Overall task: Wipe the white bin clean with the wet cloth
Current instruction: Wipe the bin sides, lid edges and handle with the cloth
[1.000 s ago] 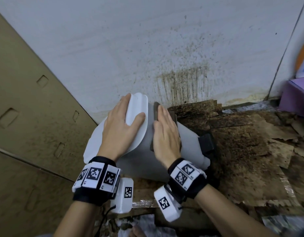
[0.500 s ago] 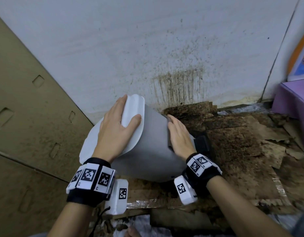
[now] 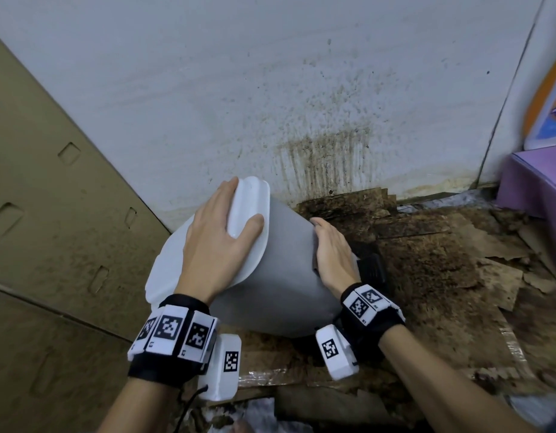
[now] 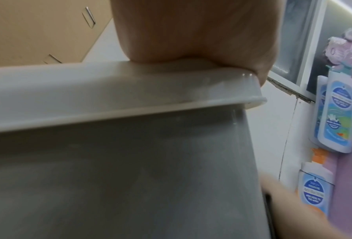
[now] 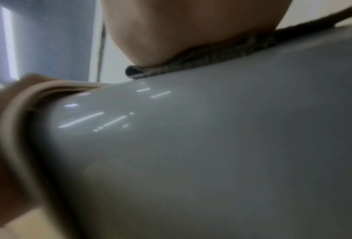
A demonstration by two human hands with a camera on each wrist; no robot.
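Observation:
The bin (image 3: 283, 270) leans tilted towards the wall, with a grey body and a white lid (image 3: 253, 210). My left hand (image 3: 217, 242) lies flat on the lid, fingers straight and thumb spread across it. My right hand (image 3: 333, 254) presses flat against the right side of the grey body. Under its palm sits the dark grey cloth (image 5: 211, 55), of which only a thin edge (image 3: 313, 265) shows in the head view. The left wrist view shows the lid rim (image 4: 109, 90) under my palm and the grey wall (image 4: 130, 169) below. The bin's far side and base are hidden.
A stained white wall (image 3: 317, 157) rises just behind the bin. Soaked, torn brown cardboard (image 3: 442, 276) covers the floor to the right. A cardboard panel (image 3: 51, 198) closes off the left, and a purple box (image 3: 539, 182) stands at the right. The bin's black pedal (image 3: 372, 270) sticks out beside my right hand.
My right hand has slid the cloth from the top of the grey body round and down onto its right side. My left hand has stayed on the lid.

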